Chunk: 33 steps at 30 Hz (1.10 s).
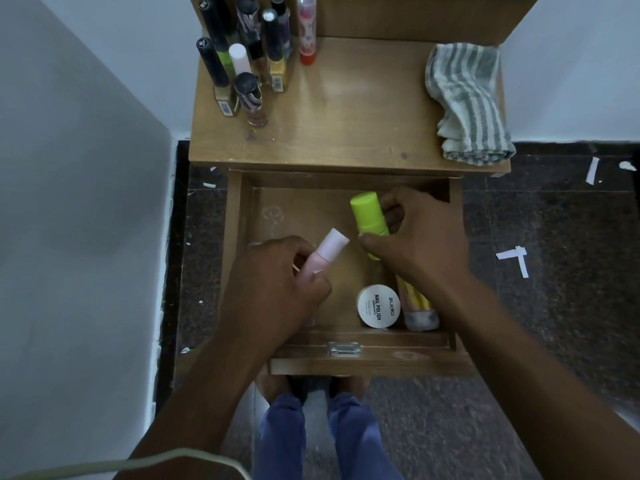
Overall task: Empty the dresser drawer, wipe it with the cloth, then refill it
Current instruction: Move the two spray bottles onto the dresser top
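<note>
Gripping a pink tube (320, 259), the left hand (277, 289) sits over the near-left part of the open drawer (239, 216). Right hand (420, 244): fingers curled round a lime-green bottle (369, 214) at the drawer's right. Below that hand, against the front wall: white nail-polish jar (378, 306), yellow tube (417, 306) beside it. Tabletop (363, 116) beyond: bottle cluster (242, 57) far left, striped cloth (467, 102) far right, well apart from both hands.

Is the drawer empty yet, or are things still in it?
Not empty. The drawer still holds a white nail polish jar and a yellow tube; the hands grip two more bottles over it.
</note>
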Each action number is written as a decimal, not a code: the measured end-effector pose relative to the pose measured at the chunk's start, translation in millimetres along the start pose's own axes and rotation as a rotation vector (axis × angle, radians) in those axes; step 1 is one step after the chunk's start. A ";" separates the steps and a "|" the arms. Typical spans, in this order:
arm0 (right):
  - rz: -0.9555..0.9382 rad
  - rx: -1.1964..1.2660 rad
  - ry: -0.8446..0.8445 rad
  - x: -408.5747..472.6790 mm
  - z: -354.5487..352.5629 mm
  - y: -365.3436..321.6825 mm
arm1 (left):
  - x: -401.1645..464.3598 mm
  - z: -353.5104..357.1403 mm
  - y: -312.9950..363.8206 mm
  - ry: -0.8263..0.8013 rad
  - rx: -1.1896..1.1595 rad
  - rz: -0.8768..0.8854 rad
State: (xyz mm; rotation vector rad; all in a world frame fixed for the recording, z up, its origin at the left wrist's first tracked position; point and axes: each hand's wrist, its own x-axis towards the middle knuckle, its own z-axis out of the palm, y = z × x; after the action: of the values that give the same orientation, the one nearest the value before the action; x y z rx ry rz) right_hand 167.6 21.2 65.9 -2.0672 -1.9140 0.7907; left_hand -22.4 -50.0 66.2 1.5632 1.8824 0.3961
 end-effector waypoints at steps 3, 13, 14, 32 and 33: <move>-0.029 0.103 0.049 -6.0 -12.4 -6.1 | -0.9 -11.3 3.2 0.101 -0.128 0.010; -0.175 0.461 0.237 12.2 -64.2 -49.7 | 28.4 -44.3 51.3 0.419 -0.367 0.189; -0.181 0.484 0.255 17.8 -67.6 -53.3 | 34.4 -46.0 57.0 0.453 -0.375 0.208; -0.210 0.543 0.456 118.0 -54.6 -70.0 | 151.5 -17.2 102.8 0.808 -0.306 0.194; -0.213 0.537 0.461 121.4 -53.5 -69.8 | 154.8 -16.3 103.8 0.809 -0.302 0.189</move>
State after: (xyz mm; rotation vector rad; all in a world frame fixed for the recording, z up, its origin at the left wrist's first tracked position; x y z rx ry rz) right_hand 136.8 158.9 116.5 -1.5261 -1.4400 0.6194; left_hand 33.8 125.9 96.7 1.4838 2.0860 1.5042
